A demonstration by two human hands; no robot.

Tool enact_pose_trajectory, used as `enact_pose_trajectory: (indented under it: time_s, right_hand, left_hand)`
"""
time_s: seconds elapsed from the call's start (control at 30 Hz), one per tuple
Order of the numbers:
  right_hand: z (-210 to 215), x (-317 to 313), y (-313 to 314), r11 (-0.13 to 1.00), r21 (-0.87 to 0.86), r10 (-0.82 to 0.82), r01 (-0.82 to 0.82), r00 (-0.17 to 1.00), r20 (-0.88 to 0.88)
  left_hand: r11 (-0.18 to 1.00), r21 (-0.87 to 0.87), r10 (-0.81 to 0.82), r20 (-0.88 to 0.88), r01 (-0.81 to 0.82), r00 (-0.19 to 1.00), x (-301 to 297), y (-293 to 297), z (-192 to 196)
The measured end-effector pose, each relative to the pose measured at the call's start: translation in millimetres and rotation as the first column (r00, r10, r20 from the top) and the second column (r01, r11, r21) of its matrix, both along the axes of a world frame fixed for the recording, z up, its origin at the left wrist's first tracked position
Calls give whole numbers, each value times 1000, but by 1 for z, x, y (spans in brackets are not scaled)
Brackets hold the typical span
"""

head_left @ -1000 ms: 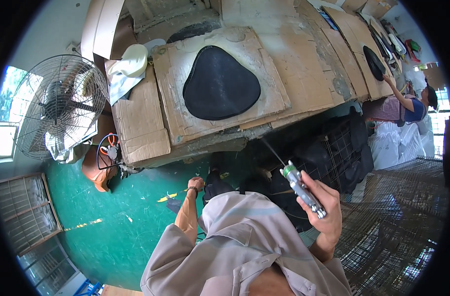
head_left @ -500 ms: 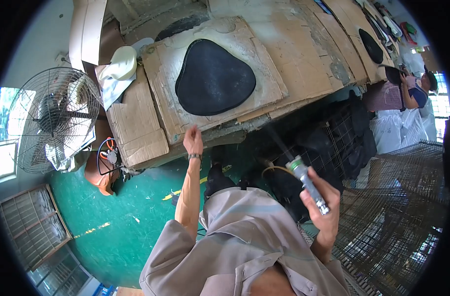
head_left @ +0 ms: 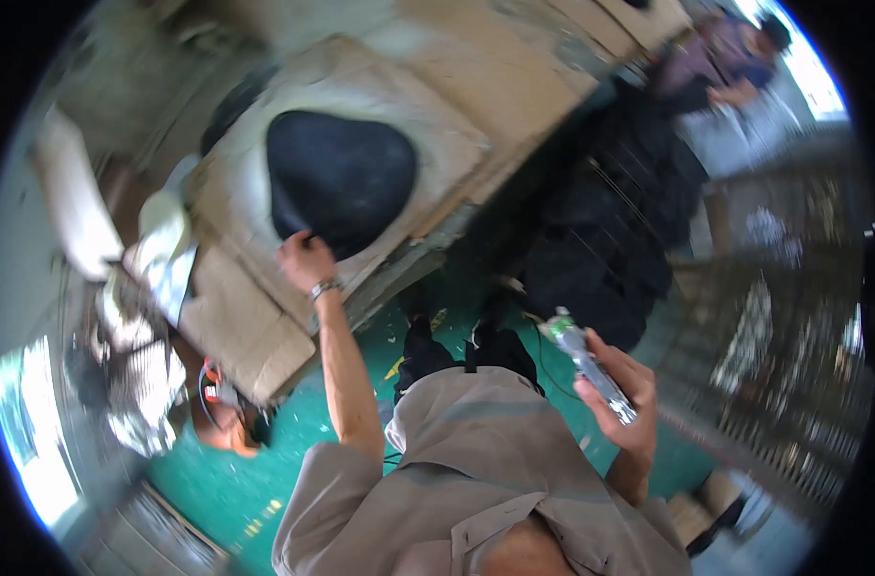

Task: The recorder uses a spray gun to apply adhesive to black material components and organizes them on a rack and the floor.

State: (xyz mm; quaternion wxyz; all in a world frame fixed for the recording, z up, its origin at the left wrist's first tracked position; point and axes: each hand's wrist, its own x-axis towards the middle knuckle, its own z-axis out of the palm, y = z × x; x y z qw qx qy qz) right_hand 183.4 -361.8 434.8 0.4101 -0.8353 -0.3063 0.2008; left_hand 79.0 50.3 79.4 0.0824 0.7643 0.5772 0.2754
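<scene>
A black, rounded-triangular pad (head_left: 346, 178) lies on a cardboard sheet (head_left: 437, 134) on the workbench. Its near left edge looks bent up where the fingers of my left hand (head_left: 306, 261) close on it; blur hides the fingertips in part. My right hand (head_left: 627, 392) is wrapped round a silver spray gun (head_left: 591, 365) with a green part at its front end. The gun is held out over the floor, to the right of my legs and away from the bench. A watch or bracelet (head_left: 326, 287) circles my left wrist.
Black pieces (head_left: 591, 230) are heaped on a wire rack right of the bench. Wire racks (head_left: 773, 317) stand farther right. A pale rounded piece (head_left: 162, 226) and an orange object (head_left: 228, 430) are at the left. Another person (head_left: 725, 67) works at the far right.
My left hand has moved from the bench's front edge onto the pad's near left edge. The spray visible at the gun's nozzle is gone. The whole view has turned and blurred.
</scene>
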Motion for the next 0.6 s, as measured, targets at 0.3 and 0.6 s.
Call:
enact_pose_trajectory:
  time_s: [0.3,0.6]
  right_hand:
    - [-44,-23,-56,987,-70,-147,142,986,-83]
    - [-77,-33,-146,956,-133,-269,260,962,-50]
  left_hand:
    - [574,-583,752,654,575,-88,63,49,-7]
    - [450,-34,292,950,892,-111,161,-22,218]
